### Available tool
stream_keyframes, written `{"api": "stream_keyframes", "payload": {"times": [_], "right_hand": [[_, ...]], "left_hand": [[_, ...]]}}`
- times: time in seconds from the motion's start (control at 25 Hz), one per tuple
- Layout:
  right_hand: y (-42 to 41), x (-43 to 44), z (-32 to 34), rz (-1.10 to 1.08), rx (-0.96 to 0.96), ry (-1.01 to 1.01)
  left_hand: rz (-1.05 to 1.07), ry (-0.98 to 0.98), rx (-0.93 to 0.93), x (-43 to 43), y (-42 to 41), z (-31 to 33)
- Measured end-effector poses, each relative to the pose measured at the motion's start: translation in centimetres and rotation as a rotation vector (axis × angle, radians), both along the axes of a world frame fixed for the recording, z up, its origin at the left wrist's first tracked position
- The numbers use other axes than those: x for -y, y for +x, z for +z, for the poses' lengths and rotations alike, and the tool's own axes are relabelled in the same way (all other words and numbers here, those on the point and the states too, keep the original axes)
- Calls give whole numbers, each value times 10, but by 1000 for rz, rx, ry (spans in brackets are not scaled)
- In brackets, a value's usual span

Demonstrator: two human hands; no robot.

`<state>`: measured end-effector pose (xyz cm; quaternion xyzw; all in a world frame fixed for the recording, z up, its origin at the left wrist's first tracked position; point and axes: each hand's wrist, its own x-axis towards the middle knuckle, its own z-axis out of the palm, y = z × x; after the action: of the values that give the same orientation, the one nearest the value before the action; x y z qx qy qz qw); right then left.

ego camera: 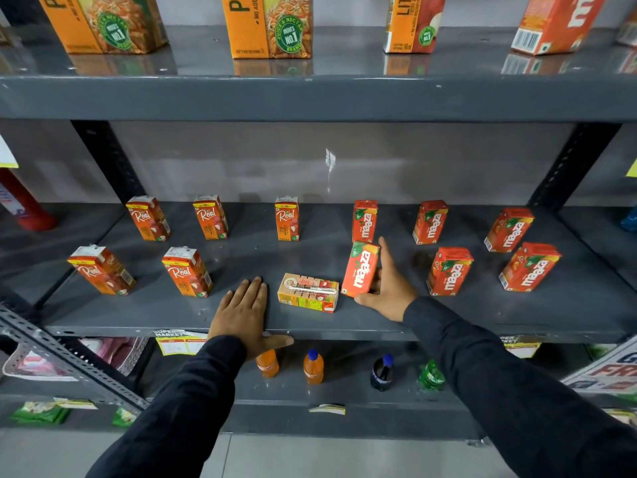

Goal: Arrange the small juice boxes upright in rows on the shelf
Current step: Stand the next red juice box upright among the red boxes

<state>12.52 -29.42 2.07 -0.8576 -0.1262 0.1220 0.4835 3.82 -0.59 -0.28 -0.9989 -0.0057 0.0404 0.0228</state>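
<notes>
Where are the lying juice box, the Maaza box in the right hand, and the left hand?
lying juice box (307, 293): head view, upward face with straw.
held Maaza box (360, 269): head view, front label.
left hand (243, 310): head view, back of hand.

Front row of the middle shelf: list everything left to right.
Upright orange Real juice box → second upright Real box → flat left hand → pale juice box lying on its side → red Maaza box in the right hand → upright Maaza box → last Maaza box.

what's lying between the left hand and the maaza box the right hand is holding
In the head view, one juice box lies flat on the shelf, straw side up, between the left hand and the Maaza box that the right hand grips.
</notes>
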Motion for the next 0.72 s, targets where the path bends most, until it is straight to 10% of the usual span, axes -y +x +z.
{"api": "stream_keyframes", "payload": {"times": [0.72], "right_hand": [[-10, 22, -3, -97, 139, -287]], "left_hand": [[3, -3, -8, 0, 0, -2]]}}
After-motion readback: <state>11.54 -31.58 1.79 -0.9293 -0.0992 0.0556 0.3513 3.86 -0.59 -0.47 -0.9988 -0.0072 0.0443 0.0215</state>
